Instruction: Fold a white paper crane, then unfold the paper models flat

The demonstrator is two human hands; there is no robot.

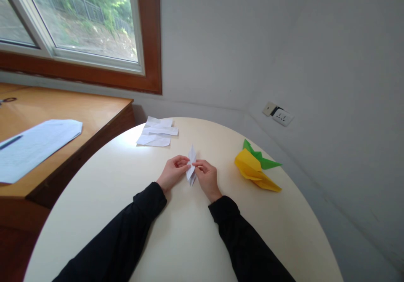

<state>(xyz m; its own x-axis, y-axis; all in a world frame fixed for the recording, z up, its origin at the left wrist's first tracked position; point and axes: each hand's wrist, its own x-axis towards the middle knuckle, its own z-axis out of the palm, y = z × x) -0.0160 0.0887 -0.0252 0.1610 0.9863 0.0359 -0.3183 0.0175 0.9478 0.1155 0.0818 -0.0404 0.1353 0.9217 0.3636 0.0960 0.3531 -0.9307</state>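
Observation:
Between my two hands is a small piece of folded white paper (191, 173), narrow and pointed at its far end, with several loose points at the near end. My left hand (174, 170) pinches its left edge between thumb and fingers. From the other side, my right hand (206, 176) grips the right edge near the middle, thumb and forefinger pressed on it. Both wrists rest low over the round table, in black sleeves. The inner folds of the paper are too small to make out.
Yellow folded paper (252, 168) and green folded paper (260, 158) lie right on the round cream table (176, 240). White paper pieces (158, 131) lie at its far left. A wooden desk (97, 105) at left bears paper sheets (47, 143), a pen (11, 142) and scissors (9, 99).

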